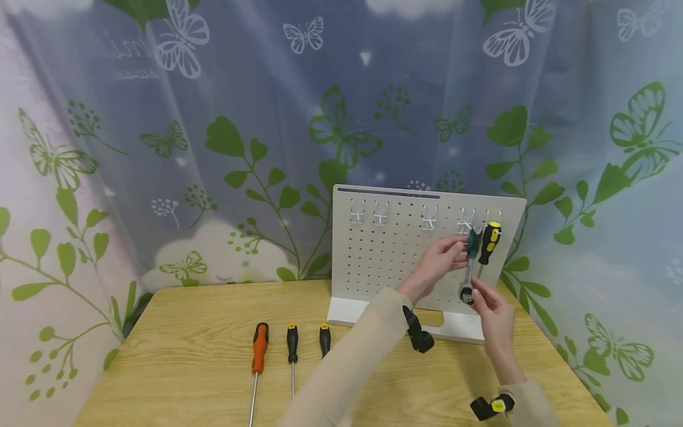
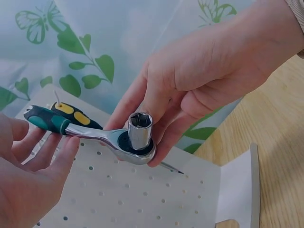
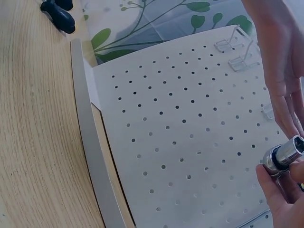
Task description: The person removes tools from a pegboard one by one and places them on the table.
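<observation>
My right hand [image 1: 493, 314] pinches the head of a ratchet wrench [image 1: 469, 270] in front of the pegboard [image 1: 384, 255]. At the other end, my left hand [image 1: 440, 261] holds its green-and-black handle lightly, fingertips behind it in the left wrist view. A chrome socket [image 2: 140, 133] on the head faces that camera. Right beside the wrench hangs a black-and-yellow screwdriver [image 1: 490, 242], its handle on a peg hook. Whether the wrench's handle end touches a hook cannot be made out. In the right wrist view, both hands and the socket [image 3: 289, 151] show at the right edge.
Several hooks [image 1: 429, 218] line the board's upper part. On the wooden table [image 1: 187, 344] lie an orange-and-black screwdriver [image 1: 259, 350] and two black screwdrivers with yellow ends, one [image 1: 292, 344] in the middle, another [image 1: 325, 339] partly behind my left sleeve. A patterned curtain [image 1: 256, 89] hangs behind.
</observation>
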Available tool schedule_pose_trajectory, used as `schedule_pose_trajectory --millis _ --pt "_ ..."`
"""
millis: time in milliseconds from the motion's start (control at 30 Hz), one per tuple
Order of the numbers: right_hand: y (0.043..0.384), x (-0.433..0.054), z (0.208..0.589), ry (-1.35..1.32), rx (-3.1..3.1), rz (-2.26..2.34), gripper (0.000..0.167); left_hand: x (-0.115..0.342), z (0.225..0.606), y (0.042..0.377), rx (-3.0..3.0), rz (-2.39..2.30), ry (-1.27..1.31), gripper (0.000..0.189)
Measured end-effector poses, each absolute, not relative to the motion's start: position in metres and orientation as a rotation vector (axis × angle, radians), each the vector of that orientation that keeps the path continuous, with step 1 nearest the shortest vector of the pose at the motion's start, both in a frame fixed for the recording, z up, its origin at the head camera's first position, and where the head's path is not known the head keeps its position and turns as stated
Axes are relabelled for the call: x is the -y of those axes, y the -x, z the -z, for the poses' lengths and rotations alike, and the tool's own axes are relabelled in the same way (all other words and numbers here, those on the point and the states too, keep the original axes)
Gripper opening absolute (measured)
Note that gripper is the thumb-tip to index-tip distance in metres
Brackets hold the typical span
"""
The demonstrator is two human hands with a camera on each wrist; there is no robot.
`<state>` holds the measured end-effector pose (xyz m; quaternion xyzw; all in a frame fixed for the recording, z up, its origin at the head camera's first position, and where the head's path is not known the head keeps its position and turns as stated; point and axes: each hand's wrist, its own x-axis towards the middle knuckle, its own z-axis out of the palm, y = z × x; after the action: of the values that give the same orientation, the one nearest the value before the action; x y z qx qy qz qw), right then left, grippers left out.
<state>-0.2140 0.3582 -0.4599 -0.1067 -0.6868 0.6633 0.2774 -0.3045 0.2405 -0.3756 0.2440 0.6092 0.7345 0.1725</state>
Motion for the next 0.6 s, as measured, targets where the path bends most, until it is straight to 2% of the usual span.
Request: schedule_pose_trajectory --millis 367,600 --pt "0.201 -0.346 0.455 0.275 1.896 -1.777 0.041 -0.225 0.381 0.294 -1.707 -2.152 -0.678 0.032" --pt "0.195 -0.335 0.466 0.196 1.934 -1.801 0.042 -0.205 0.397 0.288 -1.718 -2.188 -0.638 0.03"
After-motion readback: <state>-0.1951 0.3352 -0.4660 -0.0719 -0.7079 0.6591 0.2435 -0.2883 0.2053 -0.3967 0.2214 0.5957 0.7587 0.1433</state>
